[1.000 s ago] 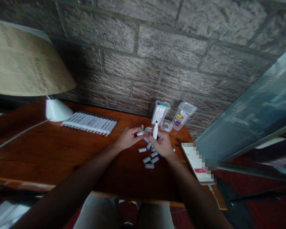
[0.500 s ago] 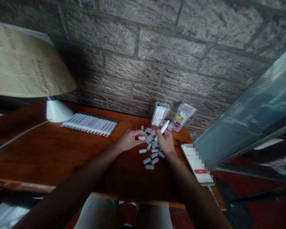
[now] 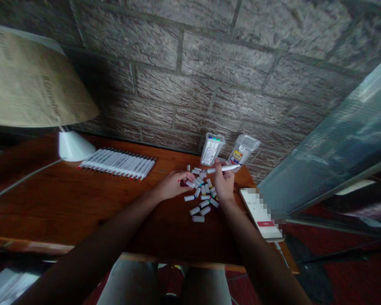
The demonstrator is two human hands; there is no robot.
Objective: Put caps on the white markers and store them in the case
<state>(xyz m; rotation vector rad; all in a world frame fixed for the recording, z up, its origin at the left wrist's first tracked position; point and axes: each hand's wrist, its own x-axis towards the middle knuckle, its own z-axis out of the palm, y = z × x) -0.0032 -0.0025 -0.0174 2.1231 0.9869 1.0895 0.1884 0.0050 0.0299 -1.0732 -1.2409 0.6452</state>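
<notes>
Plainly, you have open counter (image 3: pixel 120 216) left of your hands, below the row of white markers (image 3: pixel 120 164); rightward, a phone (image 3: pixel 260 214), partly pixelated, crowds the side edge. Your left hand (image 3: pixel 175 185) curls, pinching a white cap (image 3: pixel 190 184); your right hand (image 3: pixel 225 184) closes around a white marker (image 3: pixel 224 168), dark tip pointing right. Loose caps (image 3: pixel 205 198) lie between them, some covered by your fingers. Behind, one clear box (image 3: pixel 211 155) holds blue- and green-ended markers; the other box's (image 3: pixel 247 147) contents are hard to make out.
</notes>
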